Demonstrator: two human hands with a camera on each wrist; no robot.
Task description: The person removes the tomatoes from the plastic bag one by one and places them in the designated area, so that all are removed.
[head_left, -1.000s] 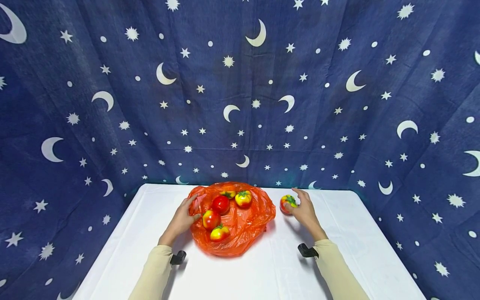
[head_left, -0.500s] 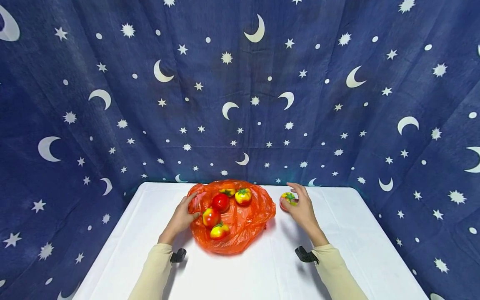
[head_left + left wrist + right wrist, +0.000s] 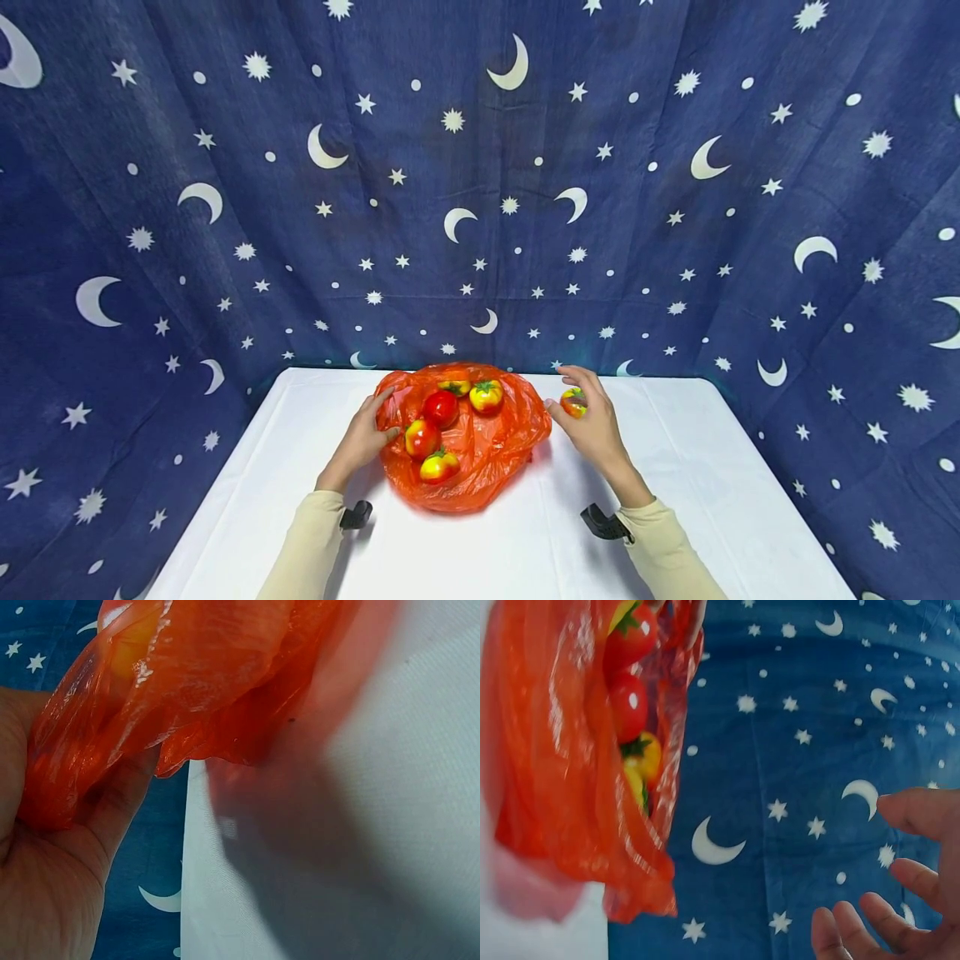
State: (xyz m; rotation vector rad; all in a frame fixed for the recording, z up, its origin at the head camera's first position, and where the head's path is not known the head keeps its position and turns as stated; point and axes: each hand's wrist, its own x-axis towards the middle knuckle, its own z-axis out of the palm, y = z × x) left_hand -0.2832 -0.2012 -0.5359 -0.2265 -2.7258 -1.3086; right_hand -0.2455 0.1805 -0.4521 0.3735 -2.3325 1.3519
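A thin red plastic bag point(image 3: 480, 467) lies spread open on the table, with several toy tomatoes point(image 3: 441, 409) inside, red and yellow with green tops. At the bag's left edge my left hand point(image 3: 362, 433) grips the plastic; the left wrist view shows the bag point(image 3: 217, 667) bunched between thumb and fingers. My right hand point(image 3: 596, 421) hovers just off the bag's right edge. Its fingers are loosely bent and hold nothing, as the right wrist view also shows. One loose tomato point(image 3: 574, 402) stands on the table, partly hidden behind that hand.
The table point(image 3: 480, 554) has a white cloth. A dark blue curtain point(image 3: 480, 167) with moons and stars hangs behind and at both sides. Black wrist mounts point(image 3: 357, 515) sit under both forearms.
My right hand has moved left from the loose tomato toward the bag's right edge. The loose tomato stays about where it was. My left hand and the bag have not visibly moved.
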